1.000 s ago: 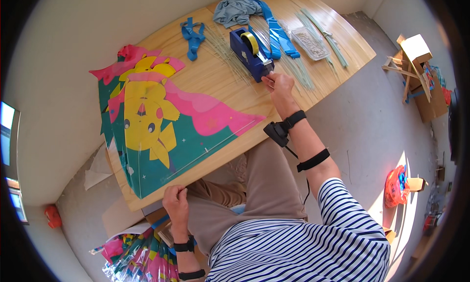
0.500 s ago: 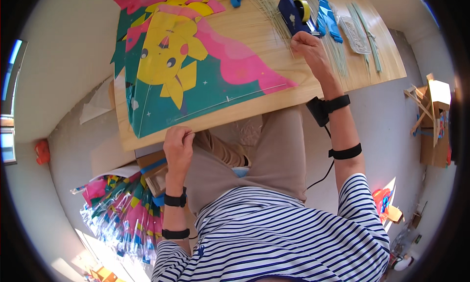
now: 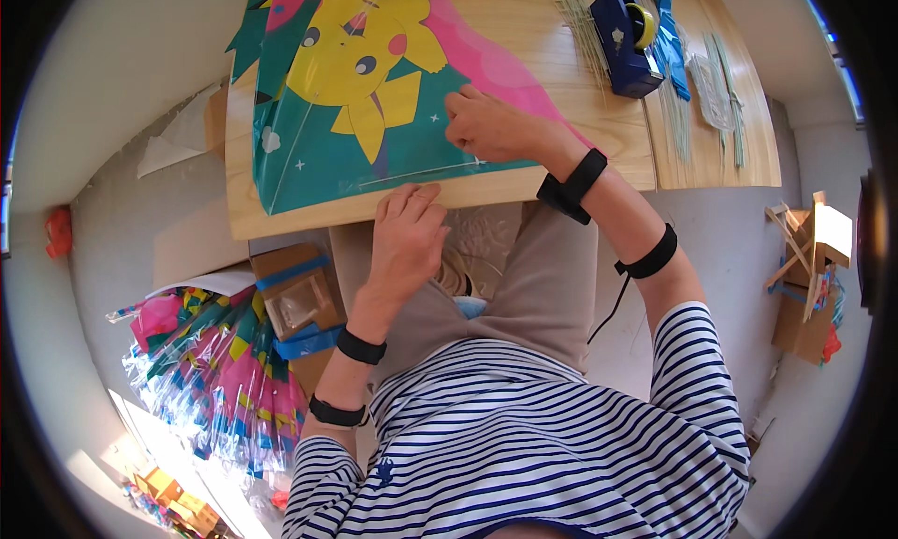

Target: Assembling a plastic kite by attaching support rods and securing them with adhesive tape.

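Note:
A printed kite sheet [image 3: 318, 169] in green and pink, with a yellow cartoon animal on it, lies on the wooden table [image 3: 613, 163]. Along its near edge runs a thin pale rod. My left hand [image 3: 409, 235] rests at that edge, its fingers bent over the table's rim and slightly apart. Above the sheet's right part is my right hand [image 3: 496, 127], fingers curled and pressed together. Whatever its fingertips may hold is too small to make out.
A dark blue tape dispenser [image 3: 625, 48] with a yellow roll stands at the far right. Thin sticks [image 3: 580, 20], blue strips [image 3: 670, 48] and a clear plastic tray [image 3: 711, 94] lie around it. Left of my legs are a cardboard box [image 3: 299, 291] and a bundle of colourful plastic-wrapped sheets [image 3: 229, 371].
My right hand has come left and nearer, from beside the tape dispenser to over the kite sheet. My left hand has moved right along the near edge, its fingers loosening. The view has shifted.

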`<state>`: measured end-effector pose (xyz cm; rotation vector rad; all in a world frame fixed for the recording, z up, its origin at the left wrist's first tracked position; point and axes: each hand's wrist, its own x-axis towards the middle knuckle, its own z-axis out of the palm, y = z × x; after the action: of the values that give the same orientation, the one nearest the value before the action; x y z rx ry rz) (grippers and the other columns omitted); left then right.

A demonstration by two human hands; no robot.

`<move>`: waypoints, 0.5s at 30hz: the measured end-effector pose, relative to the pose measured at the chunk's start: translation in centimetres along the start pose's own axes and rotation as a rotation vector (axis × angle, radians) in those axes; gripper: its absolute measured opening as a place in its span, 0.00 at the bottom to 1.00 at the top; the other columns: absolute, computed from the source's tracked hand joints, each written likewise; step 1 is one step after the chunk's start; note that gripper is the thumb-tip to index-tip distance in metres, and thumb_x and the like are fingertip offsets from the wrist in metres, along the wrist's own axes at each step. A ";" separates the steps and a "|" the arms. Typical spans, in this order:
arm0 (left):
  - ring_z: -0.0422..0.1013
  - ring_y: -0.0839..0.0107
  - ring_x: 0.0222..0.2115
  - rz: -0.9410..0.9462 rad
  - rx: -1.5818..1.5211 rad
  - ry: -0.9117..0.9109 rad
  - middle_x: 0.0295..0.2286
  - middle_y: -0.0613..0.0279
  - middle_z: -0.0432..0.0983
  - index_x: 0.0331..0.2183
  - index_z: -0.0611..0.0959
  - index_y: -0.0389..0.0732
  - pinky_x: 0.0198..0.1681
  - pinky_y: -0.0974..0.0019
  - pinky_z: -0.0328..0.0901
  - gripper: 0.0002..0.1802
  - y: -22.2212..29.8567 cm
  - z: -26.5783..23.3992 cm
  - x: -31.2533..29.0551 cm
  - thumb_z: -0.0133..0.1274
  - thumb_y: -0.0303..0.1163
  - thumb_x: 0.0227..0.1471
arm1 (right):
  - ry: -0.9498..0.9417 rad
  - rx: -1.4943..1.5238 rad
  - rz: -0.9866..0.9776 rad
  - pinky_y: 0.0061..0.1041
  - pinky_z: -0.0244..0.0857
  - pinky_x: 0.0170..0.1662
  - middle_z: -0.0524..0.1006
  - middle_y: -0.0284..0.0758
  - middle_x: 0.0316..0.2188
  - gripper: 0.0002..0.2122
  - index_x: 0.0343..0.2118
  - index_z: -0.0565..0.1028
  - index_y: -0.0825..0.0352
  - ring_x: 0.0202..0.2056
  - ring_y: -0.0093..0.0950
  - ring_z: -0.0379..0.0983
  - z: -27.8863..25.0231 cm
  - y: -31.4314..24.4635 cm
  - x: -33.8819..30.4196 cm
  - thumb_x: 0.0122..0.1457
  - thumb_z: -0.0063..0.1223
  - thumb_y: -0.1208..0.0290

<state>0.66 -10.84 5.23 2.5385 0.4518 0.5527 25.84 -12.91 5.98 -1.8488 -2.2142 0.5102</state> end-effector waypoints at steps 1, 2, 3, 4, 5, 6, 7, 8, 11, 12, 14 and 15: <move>0.67 0.51 0.52 0.007 -0.007 -0.011 0.48 0.54 0.76 0.34 0.82 0.37 0.56 0.50 0.61 0.13 0.0 0.3 0.2 0.63 0.24 0.40 | -0.017 -0.014 0.001 0.33 0.62 0.43 0.67 0.37 0.34 0.04 0.19 0.73 0.66 0.41 0.38 0.63 0.2 0.1 0.2 0.47 0.53 0.80; 0.67 0.51 0.52 0.022 -0.009 -0.010 0.48 0.54 0.75 0.34 0.82 0.37 0.56 0.49 0.61 0.14 0.0 0.7 0.4 0.63 0.25 0.40 | -0.034 -0.029 0.001 0.33 0.62 0.43 0.67 0.37 0.34 0.04 0.19 0.73 0.66 0.41 0.38 0.63 0.3 0.2 0.3 0.46 0.53 0.80; 0.67 0.51 0.52 0.038 -0.009 -0.012 0.48 0.54 0.75 0.33 0.81 0.37 0.56 0.49 0.60 0.14 -0.1 1.0 0.6 0.63 0.25 0.39 | -0.027 -0.039 -0.006 0.33 0.62 0.42 0.67 0.37 0.34 0.04 0.19 0.73 0.66 0.41 0.39 0.63 0.6 0.3 0.3 0.46 0.53 0.80; 0.66 0.52 0.52 0.053 -0.010 -0.013 0.48 0.53 0.74 0.33 0.81 0.36 0.55 0.49 0.60 0.15 -0.2 1.3 0.7 0.63 0.26 0.39 | -0.020 -0.049 -0.012 0.33 0.62 0.42 0.67 0.37 0.33 0.04 0.19 0.73 0.66 0.41 0.39 0.63 0.9 0.4 0.3 0.46 0.53 0.80; 0.66 0.52 0.52 0.056 -0.015 -0.017 0.48 0.53 0.74 0.33 0.81 0.36 0.55 0.49 0.60 0.14 -0.2 1.5 0.9 0.63 0.26 0.39 | -0.013 -0.059 -0.019 0.33 0.62 0.42 0.67 0.37 0.33 0.04 0.19 0.73 0.66 0.41 0.39 0.63 1.1 0.5 0.3 0.46 0.53 0.80; 0.66 0.52 0.52 0.060 -0.019 -0.022 0.48 0.53 0.74 0.33 0.81 0.36 0.56 0.49 0.60 0.14 -0.1 1.5 1.1 0.63 0.25 0.39 | -0.007 -0.058 -0.021 0.33 0.62 0.42 0.67 0.37 0.33 0.04 0.18 0.73 0.66 0.40 0.39 0.63 1.2 0.5 0.3 0.46 0.53 0.80; 0.66 0.52 0.52 0.065 -0.023 -0.028 0.49 0.53 0.74 0.33 0.81 0.36 0.56 0.49 0.60 0.14 0.0 1.6 1.2 0.63 0.25 0.39 | -0.002 -0.056 -0.024 0.33 0.63 0.42 0.67 0.37 0.33 0.04 0.18 0.73 0.66 0.40 0.39 0.64 1.2 0.6 0.4 0.46 0.53 0.80; 0.66 0.52 0.52 0.070 -0.023 -0.031 0.49 0.53 0.74 0.33 0.80 0.36 0.56 0.49 0.60 0.14 0.0 1.9 1.3 0.63 0.25 0.39 | 0.004 -0.055 -0.026 0.33 0.63 0.42 0.67 0.37 0.33 0.04 0.18 0.74 0.66 0.40 0.39 0.64 1.1 0.6 0.4 0.46 0.54 0.80; 0.66 0.52 0.52 0.081 -0.014 -0.039 0.49 0.54 0.74 0.33 0.80 0.36 0.56 0.49 0.60 0.14 -0.1 2.2 1.6 0.63 0.25 0.39 | 0.023 -0.054 -0.038 0.33 0.63 0.41 0.67 0.37 0.32 0.04 0.18 0.73 0.66 0.40 0.39 0.64 1.3 0.7 0.5 0.46 0.54 0.80; 0.66 0.52 0.52 0.081 -0.013 -0.042 0.49 0.54 0.74 0.33 0.80 0.36 0.56 0.49 0.60 0.14 -0.1 2.3 1.7 0.63 0.25 0.39 | 0.028 -0.050 -0.038 0.33 0.63 0.41 0.67 0.37 0.32 0.04 0.18 0.73 0.66 0.40 0.39 0.64 1.3 0.8 0.5 0.46 0.54 0.80; 0.66 0.52 0.52 0.080 -0.009 -0.047 0.49 0.54 0.73 0.33 0.80 0.36 0.56 0.50 0.60 0.14 -0.2 2.4 1.9 0.63 0.25 0.39 | 0.040 -0.042 -0.039 0.33 0.63 0.41 0.67 0.37 0.32 0.04 0.18 0.73 0.66 0.39 0.38 0.64 1.4 0.8 0.5 0.46 0.54 0.80; 0.66 0.52 0.52 0.079 -0.007 -0.049 0.50 0.54 0.73 0.33 0.80 0.37 0.56 0.50 0.61 0.14 -0.1 2.4 2.1 0.63 0.25 0.39 | 0.037 -0.043 -0.033 0.33 0.63 0.41 0.67 0.37 0.32 0.04 0.18 0.73 0.66 0.39 0.38 0.64 1.5 0.8 0.5 0.46 0.54 0.80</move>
<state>3.52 -10.86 3.84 2.5665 0.3323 0.5186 25.92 -12.45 4.30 -1.8236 -2.2445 0.4221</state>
